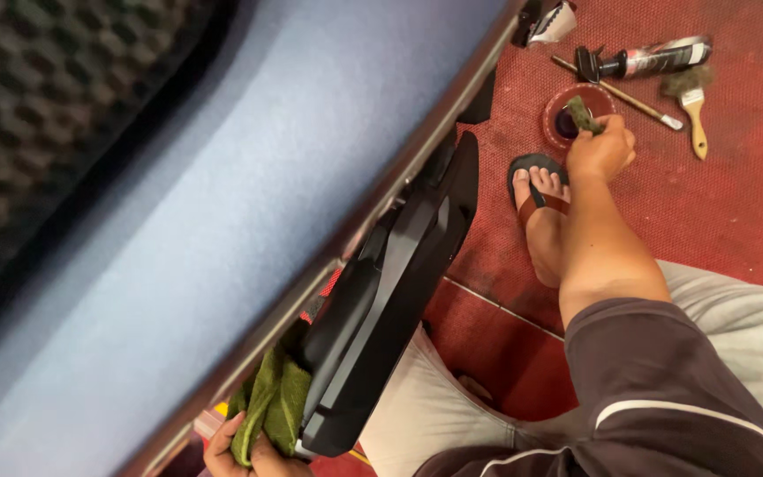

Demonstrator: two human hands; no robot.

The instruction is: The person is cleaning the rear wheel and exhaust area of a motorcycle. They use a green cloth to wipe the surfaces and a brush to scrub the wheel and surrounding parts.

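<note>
My right hand [602, 148] reaches down to the red floor and pinches a small dirty green rag piece [581, 112], pressing it into a round red tin [555, 117] with dark contents. My left hand [249, 452] sits at the bottom edge, gripping a green cloth [271, 402] against the underside of a black plastic panel [390, 291]. That panel hangs below a large blue-grey surface [249, 177] with a metal edge. My sandalled foot [540, 208] rests beside the tin.
On the red mat [735, 203] lie a black-and-white tube [655, 58], a thin long-handled brush [620, 93] and a wooden-handled paintbrush [692, 102]. A dark textured wall [55, 97] fills the upper left. My knees in light trousers [735, 309] are at lower right.
</note>
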